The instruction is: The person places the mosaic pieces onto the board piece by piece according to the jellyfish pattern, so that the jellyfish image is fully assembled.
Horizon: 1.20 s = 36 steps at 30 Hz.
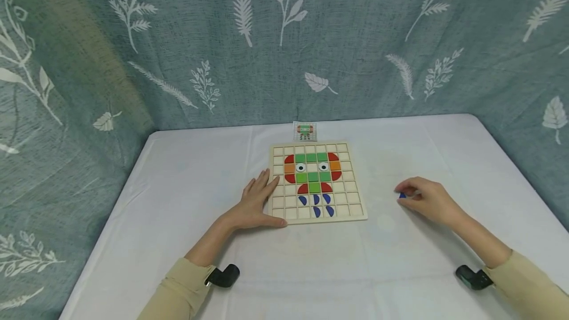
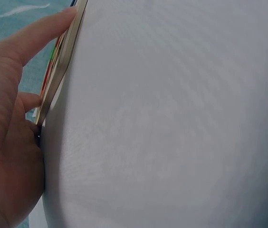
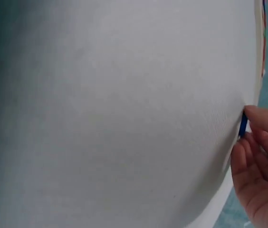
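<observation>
A square wooden grid board (image 1: 355,197) lies on the white table, with red, green, orange and blue pieces making a figure in its cells. Two white pieces with black dots look like eyes. Several blue half-round pieces (image 1: 316,211) sit in the lower rows. My left hand (image 1: 251,206) rests spread at the board's left edge, its thumb at the lower left corner; the left wrist view shows the thumb (image 2: 48,31) against the rim. Right of the board, my right hand (image 1: 428,201) pinches a small blue piece (image 3: 243,124) between thumb and fingers, close to the cloth.
A small pattern card (image 1: 304,131) with a similar figure lies just behind the board. White cloth (image 1: 329,270) covers the table. A green leaf-printed curtain (image 1: 266,78) hangs behind it and at both sides. Each wrist wears a black camera (image 1: 224,276).
</observation>
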Each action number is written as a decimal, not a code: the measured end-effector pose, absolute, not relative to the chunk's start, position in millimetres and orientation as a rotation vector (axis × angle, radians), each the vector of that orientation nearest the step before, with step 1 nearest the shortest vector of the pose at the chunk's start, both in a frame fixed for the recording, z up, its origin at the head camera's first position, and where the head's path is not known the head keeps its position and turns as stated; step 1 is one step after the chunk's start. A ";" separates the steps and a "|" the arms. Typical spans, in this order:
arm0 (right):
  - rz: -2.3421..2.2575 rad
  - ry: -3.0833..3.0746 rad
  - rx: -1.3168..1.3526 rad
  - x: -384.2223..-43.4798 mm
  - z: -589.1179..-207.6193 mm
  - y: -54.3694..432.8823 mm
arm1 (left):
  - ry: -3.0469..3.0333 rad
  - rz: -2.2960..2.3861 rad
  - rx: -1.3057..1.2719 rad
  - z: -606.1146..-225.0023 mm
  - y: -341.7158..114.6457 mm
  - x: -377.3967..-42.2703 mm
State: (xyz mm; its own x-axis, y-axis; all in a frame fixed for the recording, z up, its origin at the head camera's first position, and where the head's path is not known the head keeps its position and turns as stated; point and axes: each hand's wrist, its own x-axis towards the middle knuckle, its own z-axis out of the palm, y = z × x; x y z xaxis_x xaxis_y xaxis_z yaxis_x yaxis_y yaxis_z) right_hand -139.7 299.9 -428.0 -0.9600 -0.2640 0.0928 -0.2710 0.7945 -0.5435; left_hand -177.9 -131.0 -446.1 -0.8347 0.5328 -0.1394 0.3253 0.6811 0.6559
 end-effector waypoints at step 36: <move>1.125 -2.881 1.331 -167.4 -425.0 121.9 | 2.575 0.890 0.701 -445.4 -134.3 -178.3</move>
State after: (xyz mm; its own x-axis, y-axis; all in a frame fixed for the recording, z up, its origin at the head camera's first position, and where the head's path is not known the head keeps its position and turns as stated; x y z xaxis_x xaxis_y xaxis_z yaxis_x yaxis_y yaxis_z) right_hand -167.4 121.9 -425.0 -0.6661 -0.7426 0.0693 -0.5931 0.4711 -0.6529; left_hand -178.3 -134.3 -445.4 -0.8257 0.5461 -0.1413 0.3422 0.6841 0.6441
